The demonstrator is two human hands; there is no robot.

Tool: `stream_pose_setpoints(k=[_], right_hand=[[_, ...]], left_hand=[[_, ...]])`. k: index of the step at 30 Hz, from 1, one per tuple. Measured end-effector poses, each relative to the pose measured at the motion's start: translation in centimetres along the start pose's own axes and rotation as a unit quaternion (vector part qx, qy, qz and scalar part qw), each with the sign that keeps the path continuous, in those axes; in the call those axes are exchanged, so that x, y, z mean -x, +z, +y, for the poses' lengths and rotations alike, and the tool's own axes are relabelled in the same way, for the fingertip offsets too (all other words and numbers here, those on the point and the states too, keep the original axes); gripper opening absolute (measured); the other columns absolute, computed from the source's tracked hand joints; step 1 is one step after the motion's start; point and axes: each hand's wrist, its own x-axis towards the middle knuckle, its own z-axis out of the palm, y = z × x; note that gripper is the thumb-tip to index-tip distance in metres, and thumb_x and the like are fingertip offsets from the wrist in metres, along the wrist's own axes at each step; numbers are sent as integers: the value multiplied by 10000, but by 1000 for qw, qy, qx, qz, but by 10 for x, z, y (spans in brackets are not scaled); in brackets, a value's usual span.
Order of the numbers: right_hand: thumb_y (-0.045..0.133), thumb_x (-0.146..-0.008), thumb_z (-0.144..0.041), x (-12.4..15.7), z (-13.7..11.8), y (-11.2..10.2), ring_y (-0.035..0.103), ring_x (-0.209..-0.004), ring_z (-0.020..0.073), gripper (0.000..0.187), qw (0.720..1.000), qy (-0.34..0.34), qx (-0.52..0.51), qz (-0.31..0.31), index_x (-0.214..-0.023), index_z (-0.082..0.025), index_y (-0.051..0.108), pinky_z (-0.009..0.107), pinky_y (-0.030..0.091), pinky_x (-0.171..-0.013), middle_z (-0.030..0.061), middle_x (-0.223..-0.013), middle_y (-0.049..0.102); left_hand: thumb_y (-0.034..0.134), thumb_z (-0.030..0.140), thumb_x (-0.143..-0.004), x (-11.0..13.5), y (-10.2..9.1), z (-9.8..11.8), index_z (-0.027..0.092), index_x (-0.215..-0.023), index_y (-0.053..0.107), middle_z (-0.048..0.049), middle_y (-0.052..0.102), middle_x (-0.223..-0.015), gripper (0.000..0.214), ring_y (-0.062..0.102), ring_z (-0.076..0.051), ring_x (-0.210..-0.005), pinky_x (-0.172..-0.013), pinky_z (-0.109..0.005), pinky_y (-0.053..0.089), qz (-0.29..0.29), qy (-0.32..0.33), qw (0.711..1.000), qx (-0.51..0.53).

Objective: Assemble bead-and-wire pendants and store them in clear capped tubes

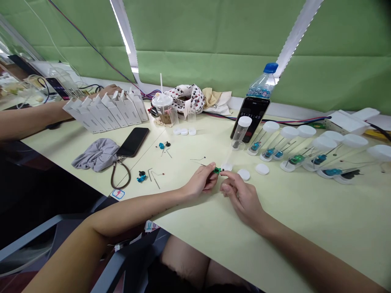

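A small green metal part (217, 170) with a dark end is pinched between the thumb and fingers of my left hand (201, 181), just above the table. My right hand (242, 197) is beside it, index fingertip touching or nearly touching the dark end. Its thumb is apart from the index finger, and the other fingers curl under. Beyond my hands lie thin wire-like pieces (198, 159). To the left are blue metal parts (141, 178) with black knobs and hex keys (154, 179). White round caps (243, 175) lie close to my right hand.
Several clear tubes with white caps (295, 132), holding blue or green parts, stand at right. A phone with a timer (252, 116) leans on a bottle (263, 83). At left are white boxes (106, 112), a dark phone (133, 142), a grey scrunchie (97, 154) and another person's arm (33, 118).
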Motion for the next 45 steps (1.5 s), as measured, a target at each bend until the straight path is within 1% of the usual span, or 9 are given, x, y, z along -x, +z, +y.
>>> stream_pose_setpoints(k=[6,12,16,19,26,33,36,41,45], right_hand=[[341,-1010,-335,-3,-3,-2,580,-641,136,409,1000,-1,15,-6,-1399,-223,400,255,459,-641,-8,-749,618],[316,-1011,-393,-5,-2,-2,577,-622,140,471,998,46,11,-28,-1435,-198,378,268,469,-656,-6,-733,624],[308,-1008,-420,-5,0,-2,593,-630,149,460,996,82,-2,-35,-1367,-169,446,277,474,-655,6,-734,642],[309,-1005,-429,-6,0,-1,598,-623,152,432,996,86,-2,-35,-1305,-170,481,279,475,-649,10,-740,650],[316,-1005,-426,-5,1,-1,594,-623,150,382,997,65,12,-42,-1225,-173,500,270,465,-644,3,-733,643],[317,-1004,-416,-4,-3,-1,616,-661,165,378,997,-11,70,-34,-1214,-175,518,273,450,-611,24,-765,663],[318,-1008,-393,-3,-4,-2,613,-661,158,347,997,-18,70,-23,-1204,-181,512,267,450,-618,20,-755,656],[335,-1007,-365,-3,-5,-3,602,-638,147,273,998,-16,59,-25,-1160,-206,495,254,444,-606,0,-733,636],[335,-1006,-366,-2,-6,-2,610,-636,145,266,999,-22,44,-19,-1177,-218,475,250,452,-608,1,-739,642]], left_hand=[[349,553,-923,-1,-1,1,195,-557,273,66,218,-436,517,158,-67,-418,-420,-213,177,22,-26,999,28],[357,552,-921,0,0,1,198,-564,271,70,198,-448,510,153,-66,-418,-419,-214,170,19,-23,999,28],[356,559,-920,-1,-1,-1,195,-572,279,66,212,-439,509,160,-66,-412,-424,-219,175,15,-14,1000,20],[352,571,-917,-1,-1,-1,197,-575,281,67,212,-439,512,161,-67,-414,-426,-222,177,19,-12,1000,21],[363,591,-905,-2,-2,-3,198,-570,285,70,205,-446,522,156,-65,-416,-422,-219,171,26,-4,999,25],[366,621,-890,-3,-4,-4,196,-584,302,70,219,-451,527,157,-65,-422,-422,-216,154,25,3,999,32],[363,615,-894,-2,-3,-3,195,-574,293,70,217,-452,532,160,-63,-424,-425,-216,168,28,13,1000,6],[351,588,-908,-1,-3,-2,196,-559,259,67,217,-464,533,157,-58,-426,-425,-219,170,23,16,999,-18],[356,580,-909,-2,-3,-3,197,-546,254,65,231,-449,538,169,-54,-410,-419,-225,187,21,24,999,-36]])
